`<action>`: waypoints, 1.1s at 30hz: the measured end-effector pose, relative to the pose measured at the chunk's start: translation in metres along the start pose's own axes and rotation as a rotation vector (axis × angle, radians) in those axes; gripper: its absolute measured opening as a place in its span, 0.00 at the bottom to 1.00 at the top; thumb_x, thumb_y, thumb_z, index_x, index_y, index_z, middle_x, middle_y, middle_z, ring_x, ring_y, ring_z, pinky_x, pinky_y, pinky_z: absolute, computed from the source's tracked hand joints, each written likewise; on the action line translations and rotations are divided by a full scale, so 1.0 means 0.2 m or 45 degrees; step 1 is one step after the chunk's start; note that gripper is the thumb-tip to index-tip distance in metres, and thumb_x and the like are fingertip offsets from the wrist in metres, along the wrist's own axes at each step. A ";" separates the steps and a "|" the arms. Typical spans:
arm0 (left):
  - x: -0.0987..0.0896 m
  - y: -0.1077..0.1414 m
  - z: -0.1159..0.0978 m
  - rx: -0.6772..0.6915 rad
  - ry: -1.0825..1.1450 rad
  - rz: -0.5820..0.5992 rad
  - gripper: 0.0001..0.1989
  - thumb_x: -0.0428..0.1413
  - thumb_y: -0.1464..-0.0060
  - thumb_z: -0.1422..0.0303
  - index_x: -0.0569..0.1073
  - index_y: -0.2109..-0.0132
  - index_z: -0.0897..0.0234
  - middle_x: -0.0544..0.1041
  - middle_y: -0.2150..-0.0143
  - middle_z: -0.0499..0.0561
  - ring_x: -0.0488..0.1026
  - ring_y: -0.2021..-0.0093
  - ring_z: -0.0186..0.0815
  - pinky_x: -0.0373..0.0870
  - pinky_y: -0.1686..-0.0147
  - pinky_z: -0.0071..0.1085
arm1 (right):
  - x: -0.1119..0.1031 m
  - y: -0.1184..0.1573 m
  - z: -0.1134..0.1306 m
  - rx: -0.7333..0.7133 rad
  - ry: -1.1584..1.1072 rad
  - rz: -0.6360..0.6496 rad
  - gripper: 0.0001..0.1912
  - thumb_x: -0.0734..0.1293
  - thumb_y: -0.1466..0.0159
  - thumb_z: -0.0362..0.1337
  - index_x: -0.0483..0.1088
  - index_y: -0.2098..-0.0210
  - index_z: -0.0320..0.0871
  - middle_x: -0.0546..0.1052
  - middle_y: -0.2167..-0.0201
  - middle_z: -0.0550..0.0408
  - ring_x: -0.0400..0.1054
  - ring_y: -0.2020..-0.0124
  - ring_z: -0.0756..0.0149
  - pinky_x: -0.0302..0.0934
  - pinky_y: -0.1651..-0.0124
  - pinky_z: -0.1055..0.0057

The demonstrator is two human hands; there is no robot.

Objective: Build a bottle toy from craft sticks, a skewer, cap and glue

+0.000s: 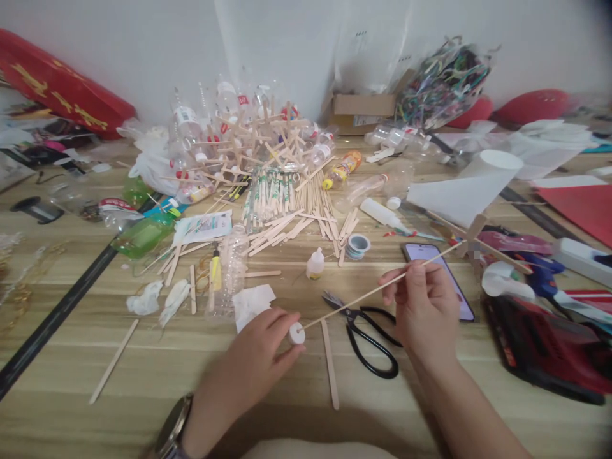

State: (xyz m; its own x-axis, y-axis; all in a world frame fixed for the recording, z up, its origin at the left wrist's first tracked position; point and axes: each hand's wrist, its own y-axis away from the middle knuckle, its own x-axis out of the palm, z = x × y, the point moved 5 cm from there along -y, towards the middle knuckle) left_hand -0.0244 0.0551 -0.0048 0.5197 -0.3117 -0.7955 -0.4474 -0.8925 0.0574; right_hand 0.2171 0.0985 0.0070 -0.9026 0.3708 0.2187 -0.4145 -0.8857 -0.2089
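Between the thumb and fingers of my left hand is a white bottle cap. One end of a thin wooden skewer meets the middle of the cap. My right hand pinches the skewer further along, its fingers closed round it. The skewer slants up to the right, where a cross of wooden craft sticks sits at its far end. Black-handled scissors lie on the table between my hands. A loose craft stick lies just right of the cap.
Ahead are a small glue bottle, a wire spool and many craft sticks. A phone lies under my right hand's far side. A red-and-black tool stands at right. Plastic bottles and a cardboard box are at the back.
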 end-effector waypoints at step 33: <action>0.07 -0.08 -0.12 -0.386 1.223 0.032 0.23 0.55 0.44 0.52 0.67 0.47 0.61 0.74 0.56 0.51 0.58 0.79 0.23 0.55 0.81 0.24 | 0.26 0.30 -0.11 0.262 0.253 0.988 0.24 0.64 0.38 0.57 0.78 0.60 0.43 0.64 0.83 0.61 0.56 0.81 0.71 0.50 0.78 0.75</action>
State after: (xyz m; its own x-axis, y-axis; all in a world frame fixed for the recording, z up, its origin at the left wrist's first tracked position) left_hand 0.0077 0.0566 -0.0031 0.9390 -0.3431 0.0236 -0.3317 -0.8856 0.3252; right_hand 0.1441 0.0712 -0.0148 -0.9353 -0.3415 -0.0925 0.3468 -0.9367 -0.0483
